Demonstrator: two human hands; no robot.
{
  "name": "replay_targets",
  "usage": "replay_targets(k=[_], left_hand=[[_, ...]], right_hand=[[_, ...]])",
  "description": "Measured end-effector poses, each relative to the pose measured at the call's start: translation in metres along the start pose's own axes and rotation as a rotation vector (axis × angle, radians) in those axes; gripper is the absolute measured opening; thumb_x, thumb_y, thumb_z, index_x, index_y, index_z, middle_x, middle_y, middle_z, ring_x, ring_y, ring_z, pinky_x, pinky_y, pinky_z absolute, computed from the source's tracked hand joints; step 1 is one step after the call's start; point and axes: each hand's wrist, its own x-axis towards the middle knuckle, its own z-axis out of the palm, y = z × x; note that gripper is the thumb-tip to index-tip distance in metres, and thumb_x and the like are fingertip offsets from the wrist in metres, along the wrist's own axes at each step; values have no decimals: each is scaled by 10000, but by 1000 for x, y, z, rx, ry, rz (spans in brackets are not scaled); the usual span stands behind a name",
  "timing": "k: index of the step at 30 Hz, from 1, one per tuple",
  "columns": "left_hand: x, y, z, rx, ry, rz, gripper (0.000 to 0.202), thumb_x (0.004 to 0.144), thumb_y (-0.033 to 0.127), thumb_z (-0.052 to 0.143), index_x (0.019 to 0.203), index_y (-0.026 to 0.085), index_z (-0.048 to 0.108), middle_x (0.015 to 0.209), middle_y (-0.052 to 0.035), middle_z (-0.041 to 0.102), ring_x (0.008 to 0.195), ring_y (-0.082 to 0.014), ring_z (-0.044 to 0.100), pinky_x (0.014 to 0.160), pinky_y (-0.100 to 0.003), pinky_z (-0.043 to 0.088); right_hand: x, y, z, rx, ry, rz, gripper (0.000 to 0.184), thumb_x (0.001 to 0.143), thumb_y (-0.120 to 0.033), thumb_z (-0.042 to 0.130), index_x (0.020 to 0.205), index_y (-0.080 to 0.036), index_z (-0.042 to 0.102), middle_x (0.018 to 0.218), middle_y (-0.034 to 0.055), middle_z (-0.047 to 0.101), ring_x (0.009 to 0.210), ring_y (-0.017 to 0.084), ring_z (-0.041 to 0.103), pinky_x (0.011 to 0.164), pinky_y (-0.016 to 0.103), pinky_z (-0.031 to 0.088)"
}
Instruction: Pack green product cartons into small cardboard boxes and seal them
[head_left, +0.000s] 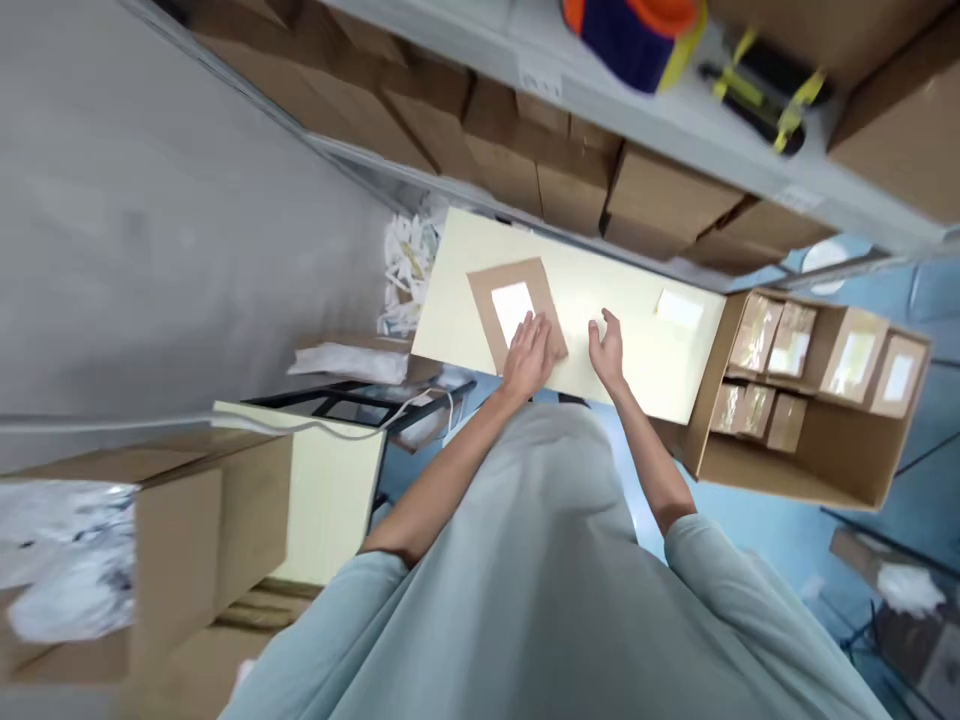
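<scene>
A flat brown cardboard mailer with a white label lies tilted on the cream tabletop. My left hand rests on its lower right part, fingers stretched out over the label's edge. To the right of the mailer, my right hand hovers over or near the tabletop, thumb and fingers apart, holding nothing. A white slip of paper lies farther right on the table.
At the table's right end stands an open carton with several small taped boxes inside. Shelves with cardboard boxes run along the far side. White scraps lie beyond the left end. A carton of plastic wrap stands lower left.
</scene>
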Motion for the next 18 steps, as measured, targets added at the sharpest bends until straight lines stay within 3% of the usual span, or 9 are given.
replay_targets(k=[3,5,7,11,15,18], left_hand=[[-12,-7,13,-10,-20,-42,749,1189,561,492,1819,160,439,1929,-216,375,1861,-383,191,1520,-661,170],[-16,-11,18,-10,-22,-62,794,1189,623,471,1827,153,426,1941,-227,341,1868,-383,157,1523,-655,127],[-18,-15,21,-2,-25,-65,819,1194,647,439,1835,139,409,1949,-236,313,1873,-380,126,1523,-655,92],[-20,-17,24,17,-37,-87,835,1194,654,429,1850,140,377,1960,-235,282,1879,-368,79,1521,-649,64],[-19,-17,23,33,-60,-102,830,1191,634,447,1854,142,365,1966,-237,263,1881,-366,65,1519,-652,65],[-19,-18,22,50,-76,-84,834,1195,626,431,1851,116,363,1964,-248,259,1881,-365,55,1520,-648,71]], right_hand=[[-75,27,24,162,-159,265,986,1130,-897,372,1706,-122,568,1739,286,610,1632,385,601,1406,628,458],[-102,31,34,262,-258,355,1072,1088,-964,389,1761,-141,532,1811,255,555,1696,382,547,1438,612,424],[-112,30,41,349,-323,373,1148,1047,-1020,392,1815,-171,484,1882,199,481,1775,355,449,1496,567,335],[-100,20,47,468,-388,297,1244,994,-1090,356,1858,-199,443,1932,116,413,1844,307,318,1549,481,181],[-75,13,52,536,-436,274,1255,970,-1100,415,1866,-221,439,1931,81,423,1840,291,329,1550,450,178],[-55,10,60,572,-462,284,1162,1021,-1038,456,1874,-249,425,1923,52,441,1839,263,331,1548,451,185]])
